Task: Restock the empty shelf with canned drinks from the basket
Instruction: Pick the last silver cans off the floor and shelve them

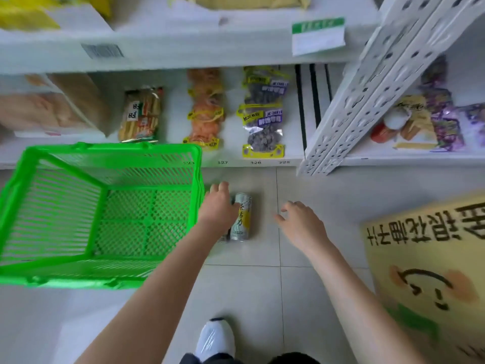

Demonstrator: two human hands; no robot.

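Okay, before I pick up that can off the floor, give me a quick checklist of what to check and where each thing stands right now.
1. Left hand on the can: ok, it rests on the can's left side, though a closed grip cannot be told.
2. Right hand free: ok, open and empty, off to the can's right.
3. Can's position: not ok, it lies on its side on the floor tiles, not upright.
4. Basket stock: not ok, its mesh bottom shows no cans.
5. Second can behind the left hand: cannot tell, only a sliver shows.
6. Shelf space: ok, a bare patch of the bottom shelf lies between the snack bags.
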